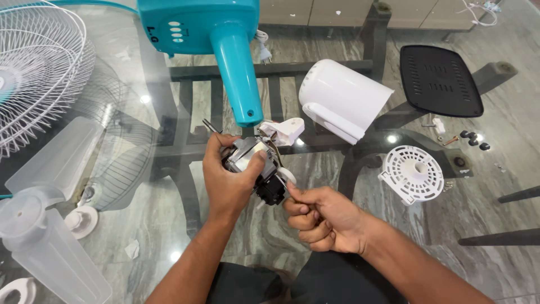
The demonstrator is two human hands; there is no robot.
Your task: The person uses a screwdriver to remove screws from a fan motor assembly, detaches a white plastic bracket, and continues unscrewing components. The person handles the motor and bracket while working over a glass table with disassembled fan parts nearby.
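Left hand [225, 180] is gripping the fan motor [250, 157] over the glass table [169, 225], while I'm closing my right hand [323, 217] on a small part at its black rear block [271, 190]. Judging by this, I'm stripping the motor; next calls for steady, fine pulling, teal fan stand [236, 73] just beyond.

Motor [250, 160] sits centre over the table [506, 141], left hand [225, 180] on its left, right hand [323, 217] at its lower right, stand [225, 50] behind, cover [343, 98] right of stand, grille [36, 73] and blade [39, 219] far left.
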